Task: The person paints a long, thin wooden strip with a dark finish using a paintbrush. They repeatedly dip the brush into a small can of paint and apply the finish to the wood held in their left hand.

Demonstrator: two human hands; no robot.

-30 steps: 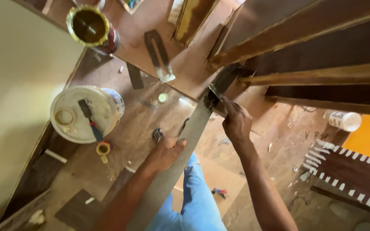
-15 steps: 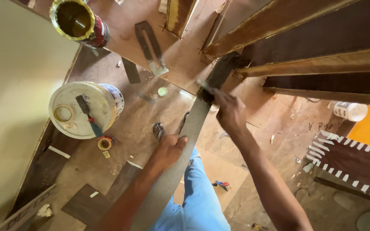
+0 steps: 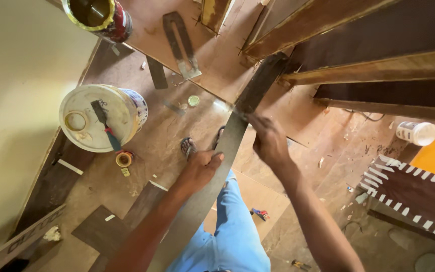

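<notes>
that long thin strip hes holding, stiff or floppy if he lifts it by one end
Probably floppy: the strip is long, thin and flat, and the left hand props it mid-length while the right hand works higher up. Likely light, held by the fingers alone. The dark coated stretch may be tacky.

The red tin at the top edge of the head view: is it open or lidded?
Open. The red tin stands upright with no lid on it; you look straight down past its yellow rim onto dark contents. How full it is cannot be told.
</notes>
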